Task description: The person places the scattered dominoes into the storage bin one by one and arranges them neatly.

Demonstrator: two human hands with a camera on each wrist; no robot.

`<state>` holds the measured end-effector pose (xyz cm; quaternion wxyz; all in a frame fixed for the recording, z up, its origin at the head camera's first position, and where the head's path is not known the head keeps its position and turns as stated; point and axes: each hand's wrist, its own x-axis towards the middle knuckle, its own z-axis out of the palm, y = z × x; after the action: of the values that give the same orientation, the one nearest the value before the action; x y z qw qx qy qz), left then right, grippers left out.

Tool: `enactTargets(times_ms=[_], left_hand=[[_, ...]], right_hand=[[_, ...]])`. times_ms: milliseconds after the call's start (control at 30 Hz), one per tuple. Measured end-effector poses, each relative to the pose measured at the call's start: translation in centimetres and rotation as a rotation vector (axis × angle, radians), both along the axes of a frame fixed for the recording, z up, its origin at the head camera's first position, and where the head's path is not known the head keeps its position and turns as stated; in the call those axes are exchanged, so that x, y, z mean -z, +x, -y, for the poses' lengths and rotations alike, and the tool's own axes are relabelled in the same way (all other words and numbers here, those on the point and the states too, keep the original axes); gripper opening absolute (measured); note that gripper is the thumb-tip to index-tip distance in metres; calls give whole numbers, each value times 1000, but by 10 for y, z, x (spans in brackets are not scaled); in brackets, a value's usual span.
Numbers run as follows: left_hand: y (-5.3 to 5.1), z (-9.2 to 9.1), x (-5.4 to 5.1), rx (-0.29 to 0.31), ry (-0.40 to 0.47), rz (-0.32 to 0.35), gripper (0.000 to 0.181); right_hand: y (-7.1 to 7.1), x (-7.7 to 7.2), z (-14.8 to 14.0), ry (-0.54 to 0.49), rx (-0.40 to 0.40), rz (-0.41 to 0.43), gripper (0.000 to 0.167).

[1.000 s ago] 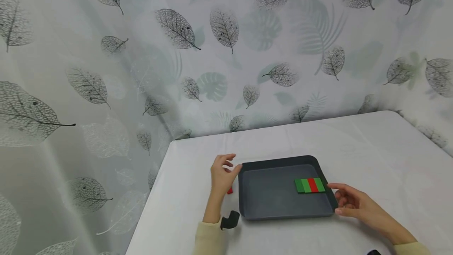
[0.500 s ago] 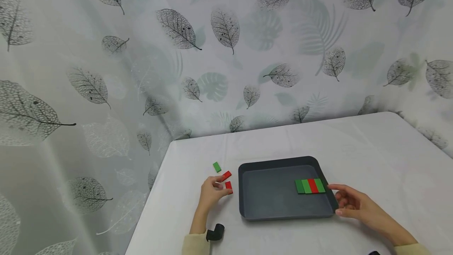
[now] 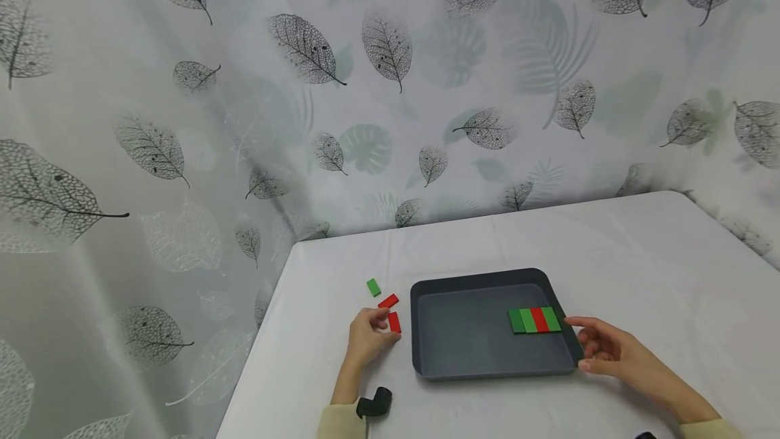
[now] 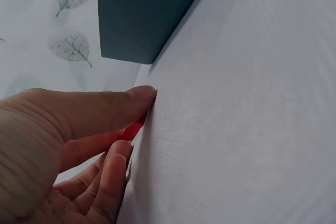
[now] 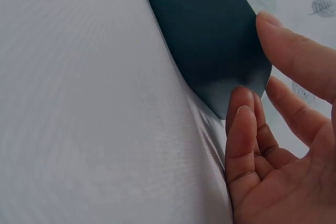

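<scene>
We pinch red tile [image 3: 395,322] with left hand [image 3: 365,339]; right hand [image 3: 614,351], fingers relaxed, touches dark tray [image 3: 463,337]; second red tile [image 3: 388,301], green tile [image 3: 374,287] beyond.

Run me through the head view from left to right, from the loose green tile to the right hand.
Loose green tile → nearer loose red tile → tray's left rim → darker green tile → lighter green tile → red tile in the tray → last green tile → right hand.
</scene>
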<state>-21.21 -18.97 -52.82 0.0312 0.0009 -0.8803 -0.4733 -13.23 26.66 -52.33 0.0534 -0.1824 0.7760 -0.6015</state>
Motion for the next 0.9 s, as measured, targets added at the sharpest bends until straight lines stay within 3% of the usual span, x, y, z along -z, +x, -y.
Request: enactTargets(times_ms=[300, 467, 700, 900], left_hand=[[-1, 0, 1, -8, 1, -7, 39], [2, 2, -4, -29, 12, -12, 39], [3, 4, -20, -43, 79, -64, 41], [6, -9, -46, -10, 168, -140, 43]], right_hand=[[0, 1, 0, 0, 1, 25, 57], [0, 1, 0, -17, -11, 15, 57], [1, -2, 1, -10, -4, 21, 57], [1, -3, 1, -5, 1, 45, 57]])
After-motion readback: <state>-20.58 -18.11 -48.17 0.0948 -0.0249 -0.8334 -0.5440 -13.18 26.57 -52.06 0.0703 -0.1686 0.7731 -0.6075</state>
